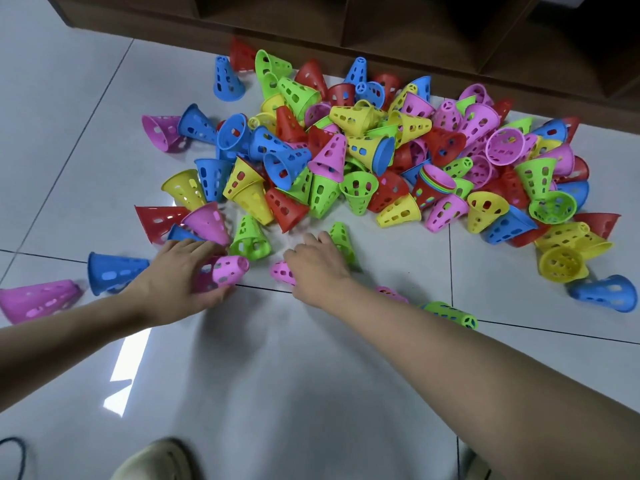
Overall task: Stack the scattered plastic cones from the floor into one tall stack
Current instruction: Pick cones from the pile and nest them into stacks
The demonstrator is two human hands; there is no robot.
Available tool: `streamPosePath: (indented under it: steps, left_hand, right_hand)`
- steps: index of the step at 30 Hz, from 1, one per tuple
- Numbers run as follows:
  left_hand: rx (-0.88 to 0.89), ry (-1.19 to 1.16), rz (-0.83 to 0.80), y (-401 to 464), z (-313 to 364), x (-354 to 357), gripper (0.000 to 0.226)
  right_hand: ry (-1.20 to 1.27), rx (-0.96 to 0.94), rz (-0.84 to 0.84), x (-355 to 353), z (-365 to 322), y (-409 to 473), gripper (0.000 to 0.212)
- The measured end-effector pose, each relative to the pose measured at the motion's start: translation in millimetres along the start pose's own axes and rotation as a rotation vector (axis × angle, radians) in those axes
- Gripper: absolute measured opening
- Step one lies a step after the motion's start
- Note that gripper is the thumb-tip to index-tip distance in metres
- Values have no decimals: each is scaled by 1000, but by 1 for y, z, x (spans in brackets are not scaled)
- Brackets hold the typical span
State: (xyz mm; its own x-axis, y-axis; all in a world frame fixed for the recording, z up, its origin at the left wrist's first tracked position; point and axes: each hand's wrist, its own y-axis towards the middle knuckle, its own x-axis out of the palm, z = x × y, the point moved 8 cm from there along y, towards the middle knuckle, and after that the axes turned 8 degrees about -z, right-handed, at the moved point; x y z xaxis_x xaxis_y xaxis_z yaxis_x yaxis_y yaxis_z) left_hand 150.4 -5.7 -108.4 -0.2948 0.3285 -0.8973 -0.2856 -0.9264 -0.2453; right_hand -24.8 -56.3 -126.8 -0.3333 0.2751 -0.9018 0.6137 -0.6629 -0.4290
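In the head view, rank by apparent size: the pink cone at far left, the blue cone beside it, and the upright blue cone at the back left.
1. Pink cone, far left.
2. Blue cone beside it.
3. Back blue cone.
They are probably the same real size; the first two just lie nearer the camera.

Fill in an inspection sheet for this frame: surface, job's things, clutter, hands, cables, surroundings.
Surface: glossy grey tiled floor, dark grout lines.
Job's things: scattered cones in a loose pile; one short nested stack lying in it.
Clutter: nothing seen.
Hands: left hand grips a lying pink cone; right hand lies over another pink cone, grip unclear.
Cables: dark cable at lower left.
Surroundings: brown shelf unit behind; shoe below.
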Motion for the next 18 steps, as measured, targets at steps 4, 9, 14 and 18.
streamPosePath:
  steps: [4,9,14,18]
  left_hand:
    - [-50,-163,20,4,10,-8,49]
    - [-5,-370,21,9,43,-14,52]
    - [154,-469,14,17,109,-23,43]
    - [289,-495,-14,24,161,-21,50]
  right_hand:
    - [306,18,128,-39,27,-25,40]
    - [698,97,227,-67,86,-98,37]
    - [921,234,338,-68,136,-185,41]
    - [930,368,393,-45,162,-230,46]
